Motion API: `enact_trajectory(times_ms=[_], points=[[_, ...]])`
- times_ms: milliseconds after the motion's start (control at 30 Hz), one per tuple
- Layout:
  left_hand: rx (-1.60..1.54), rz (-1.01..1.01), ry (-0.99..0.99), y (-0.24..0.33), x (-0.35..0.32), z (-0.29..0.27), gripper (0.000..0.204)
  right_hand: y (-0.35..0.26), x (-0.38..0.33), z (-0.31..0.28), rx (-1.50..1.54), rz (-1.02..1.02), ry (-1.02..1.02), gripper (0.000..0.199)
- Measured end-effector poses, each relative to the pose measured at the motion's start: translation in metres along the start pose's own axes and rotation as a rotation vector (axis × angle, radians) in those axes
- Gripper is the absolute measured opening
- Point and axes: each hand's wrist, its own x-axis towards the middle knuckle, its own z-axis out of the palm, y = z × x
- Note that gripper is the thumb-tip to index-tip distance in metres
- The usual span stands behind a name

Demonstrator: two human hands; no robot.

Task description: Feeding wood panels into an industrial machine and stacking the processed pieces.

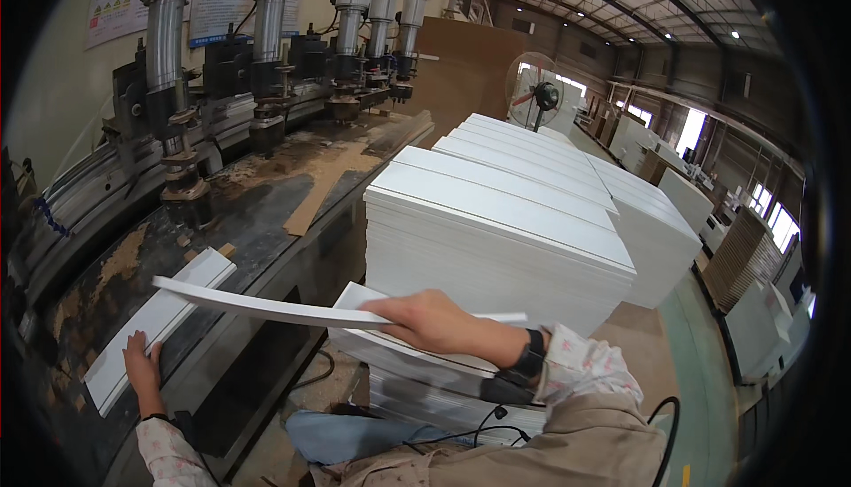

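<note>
My left hand (142,370) rests with fingers spread on a white grooved panel (168,314) that lies on the dark machine bed. My right hand (430,320) is closed round a second long white panel (266,307), seen edge-on. This panel is lifted above a low stack of white panels (355,296), and its far end reaches left over the panel under my left hand. The fingertips on the underside of the held panel are hidden.
Several drilling heads (182,163) hang over the machine bed (257,181), where brown strips and dust lie. Tall stacks of white panels (496,199) stand to the right. A fan (542,95) is behind them. A cable (315,372) hangs beside the bed.
</note>
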Motion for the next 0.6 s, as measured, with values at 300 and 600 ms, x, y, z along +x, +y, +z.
enact_trajectory(times_ms=[300, 600], points=[[0.107, 0.18, 0.128, 0.043, -0.045, -0.026, 0.067, -0.058, 0.143, -0.006, 0.109, -0.343, 0.087, 0.038], [0.511, 0.316, 0.112, 0.025, -0.159, -0.118, 0.031, -0.09, 0.26, 0.093, 0.088, -0.658, 0.017, 0.036]])
